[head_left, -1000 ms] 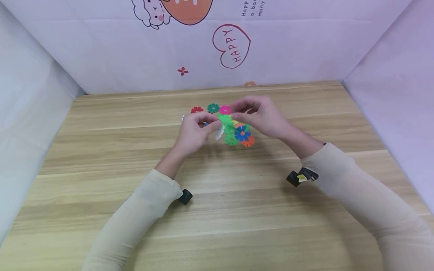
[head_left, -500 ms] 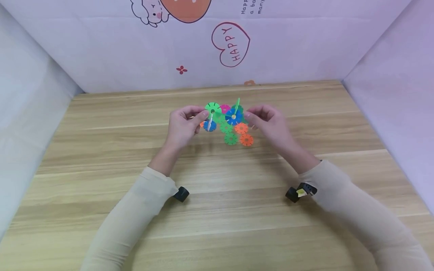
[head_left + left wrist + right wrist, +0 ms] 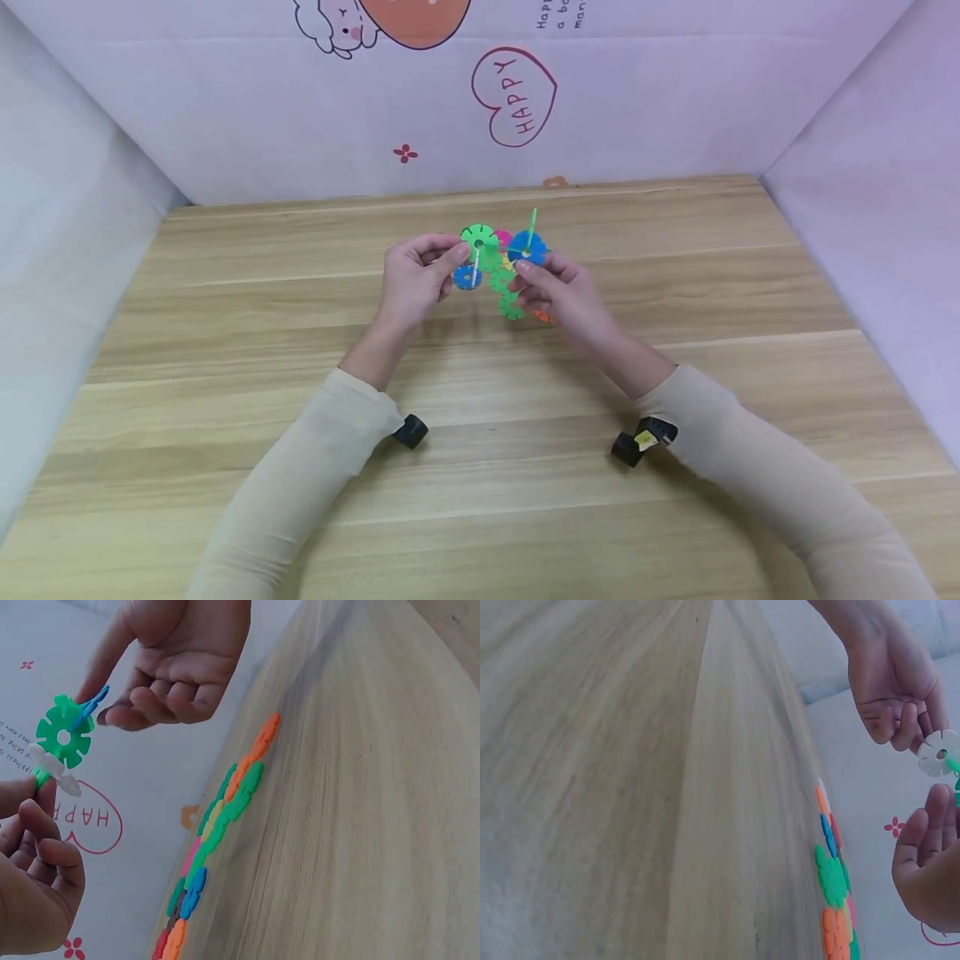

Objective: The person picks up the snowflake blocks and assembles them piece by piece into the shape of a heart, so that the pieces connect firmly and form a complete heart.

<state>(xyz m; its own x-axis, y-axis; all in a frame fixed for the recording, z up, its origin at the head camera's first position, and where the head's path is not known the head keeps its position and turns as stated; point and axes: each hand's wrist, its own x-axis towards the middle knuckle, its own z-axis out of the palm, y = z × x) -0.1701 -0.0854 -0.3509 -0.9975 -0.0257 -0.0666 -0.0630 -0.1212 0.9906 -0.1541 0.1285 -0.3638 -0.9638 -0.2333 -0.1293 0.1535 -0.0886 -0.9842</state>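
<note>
Both hands hold up a small cluster of slotted, flower-shaped plastic discs joined edge to edge. My left hand (image 3: 411,279) pinches its left end, at a light green disc (image 3: 486,231) with a white disc (image 3: 46,760) slotted crosswise into it. A darker green disc (image 3: 51,733) links these to a blue disc (image 3: 529,242), from which a green disc (image 3: 532,223) stands up edge-on. My right hand (image 3: 566,292) holds the blue end, its thumb at that disc's lower edge. Its fingertips behind are partly hidden.
Below the hands, several loose discs lie flat on the wooden table (image 3: 480,467), among them a blue disc (image 3: 460,277), a green disc (image 3: 246,784) and an orange disc (image 3: 268,729). A printed white cloth (image 3: 637,100) stands behind the table.
The hands first worked close together, then drew apart with the cluster turned to face the camera. Since then my right hand has come left and lower, its thumb now on the blue disc.
</note>
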